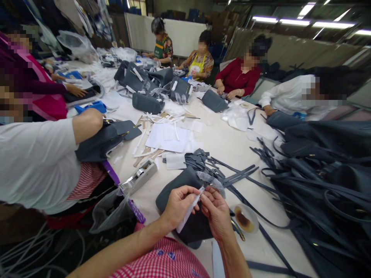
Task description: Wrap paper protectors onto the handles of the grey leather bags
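A narrow white wrapping strip (188,216), paper or thin foam, slants between my hands. My left hand (180,204) pinches it near its upper end, thumb against fingers. At that same end the fingertips of my right hand (216,210) are closed on the strip's tip. Beneath both hands lies a dark grey-blue handbag (171,189), partly hidden by them. Clear plastic film (213,180) is around a part just behind my fingers. To the right of my right hand are a shallow dish with a brown stain (245,219) and a brass-coloured metal piece (238,231).
Left of the bag stands a tape dispenser (139,175). Dark straps (199,160) and white sheets (168,137) lie ahead. A large heap of dark bags (327,185) fills the right side. Several co-workers sit around the table; a white sleeve (37,154) is close on my left.
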Demonstrator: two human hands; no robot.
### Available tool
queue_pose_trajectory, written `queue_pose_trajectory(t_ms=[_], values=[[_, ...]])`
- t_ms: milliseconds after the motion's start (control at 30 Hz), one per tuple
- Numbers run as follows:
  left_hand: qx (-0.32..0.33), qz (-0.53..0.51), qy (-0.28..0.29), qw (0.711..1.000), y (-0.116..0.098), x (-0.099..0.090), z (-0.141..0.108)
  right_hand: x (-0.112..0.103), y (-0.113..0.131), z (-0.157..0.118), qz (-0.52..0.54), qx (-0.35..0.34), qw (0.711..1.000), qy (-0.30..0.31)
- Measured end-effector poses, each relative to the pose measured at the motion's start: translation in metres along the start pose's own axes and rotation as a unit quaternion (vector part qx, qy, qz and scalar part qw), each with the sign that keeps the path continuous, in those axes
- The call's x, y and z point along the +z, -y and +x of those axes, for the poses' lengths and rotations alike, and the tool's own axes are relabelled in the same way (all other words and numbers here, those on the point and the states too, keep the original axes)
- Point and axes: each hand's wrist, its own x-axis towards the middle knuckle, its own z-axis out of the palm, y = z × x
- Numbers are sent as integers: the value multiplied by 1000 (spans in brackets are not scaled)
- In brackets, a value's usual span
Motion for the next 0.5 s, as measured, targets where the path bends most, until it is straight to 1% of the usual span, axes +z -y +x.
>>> queue_pose_trajectory(t_ms=[100, 167, 233, 300, 400, 500], values=[[-11, -45, 27, 999, -1, 0, -1, -1, -3, 1, -9, -2, 1000, 0], [-38, -86, 45, 995, -1, -1, 0, 0, -4, 2, -18, 3, 1000, 0], [-70, -112, 57, 990, 0, -1, 2, 1, -4, 3, -28, -6, 999, -15], [-82, -115, 51, 989, 2, -1, 4, 3, -4, 4, -46, -30, 998, -43], [-51, -77, 20, 996, 4, 0, 5, 6, -4, 4, -66, -41, 995, -67], [-22, -20, 17, 999, 8, 2, 5, 10, -1, 2, -28, -2, 998, -51]])
